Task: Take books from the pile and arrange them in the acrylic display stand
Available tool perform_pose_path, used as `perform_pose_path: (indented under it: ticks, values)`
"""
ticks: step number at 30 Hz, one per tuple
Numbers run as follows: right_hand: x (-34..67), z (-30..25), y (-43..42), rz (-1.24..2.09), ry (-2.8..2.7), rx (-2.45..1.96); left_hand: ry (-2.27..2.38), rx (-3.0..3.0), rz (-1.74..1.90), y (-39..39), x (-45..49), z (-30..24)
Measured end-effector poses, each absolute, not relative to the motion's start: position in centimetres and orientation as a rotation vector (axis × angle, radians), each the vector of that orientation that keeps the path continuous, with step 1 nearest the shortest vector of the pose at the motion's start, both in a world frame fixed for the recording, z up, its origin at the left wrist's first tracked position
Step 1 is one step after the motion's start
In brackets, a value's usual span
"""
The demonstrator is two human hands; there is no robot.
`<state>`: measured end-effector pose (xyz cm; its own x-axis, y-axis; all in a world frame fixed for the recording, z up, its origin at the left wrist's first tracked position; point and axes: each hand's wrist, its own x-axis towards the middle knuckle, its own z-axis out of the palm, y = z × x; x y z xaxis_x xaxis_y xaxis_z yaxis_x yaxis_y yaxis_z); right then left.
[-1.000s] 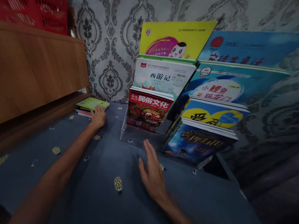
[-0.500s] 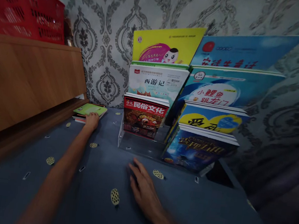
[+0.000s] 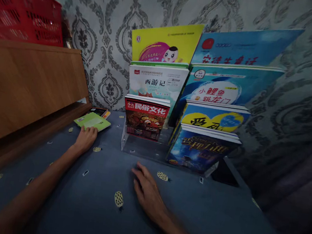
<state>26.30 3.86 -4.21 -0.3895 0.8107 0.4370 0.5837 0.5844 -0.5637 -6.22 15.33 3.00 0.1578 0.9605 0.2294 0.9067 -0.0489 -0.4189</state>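
Note:
My left hand grips the near edge of a green book, its fingers on the cover and the thumb hidden. Behind the green book lie other books, partly covered by it. My right hand rests over the dark blue cloth with fingers spread, holding nothing. Beyond it stands a clear stepped book rack. A red-covered book fills its low left step, and a dark blue book stands low on the right.
Taller books, among them a yellow one and a blue one, stand at the rack's back near the patterned wall. On the left a wooden cabinet carries a red plastic basket.
My left hand has drawn the green book toward me off the stack, uncovering books behind it. The right hand stays nearly in place, and the view has shifted slightly.

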Motion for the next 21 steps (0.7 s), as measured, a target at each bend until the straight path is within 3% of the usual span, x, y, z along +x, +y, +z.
perform_pose_path:
  ticks: [12,21]
  values:
    - [26.3,-3.6,3.8,0.440,-2.155,-1.112,-1.656,-2.125,0.242,9.4,-5.6,3.0]
    - [26.2,-3.3,3.7,0.448,-2.159,-1.128,-2.226,-1.844,-0.186,18.8,-8.8,4.4]
